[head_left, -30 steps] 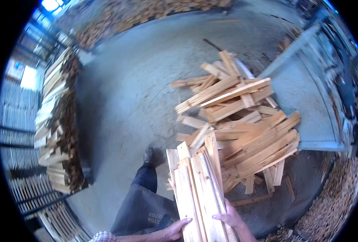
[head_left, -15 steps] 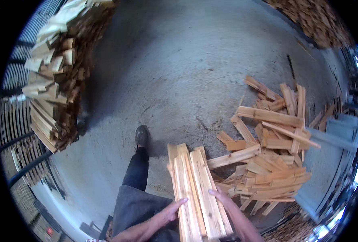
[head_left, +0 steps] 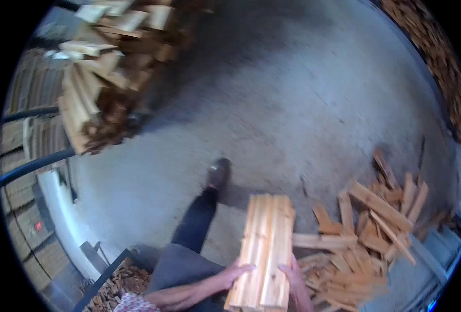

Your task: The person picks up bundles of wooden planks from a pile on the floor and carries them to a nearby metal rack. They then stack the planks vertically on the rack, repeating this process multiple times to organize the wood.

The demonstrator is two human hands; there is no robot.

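Between my two hands is a stack of short pale wooden boards (head_left: 266, 239), held lengthwise in front of my lap. My left hand (head_left: 234, 274) is closed on the stack's left side, its thumb lying over the top board. From the right side my right hand (head_left: 294, 279) grips the same stack, thumb on top. Most of the fingers are hidden beneath and behind the wood. A loose heap of similar wooden boards (head_left: 376, 197) lies on the floor to the right of the stack.
A tall pile of boards (head_left: 98, 78) stands at the upper left, beside dark metal rails (head_left: 38, 166). Wood pieces (head_left: 436, 62) line the far right. A container of wood scraps (head_left: 121, 286) sits at lower left, and a blue-grey panel (head_left: 433, 255) at right. My shoe (head_left: 219, 172) is on the concrete floor.
The view has swung left, so the left pile looks nearer and the heap has shifted lower right. Boards that were spread apart in my hands are now pressed together into one neat stack.
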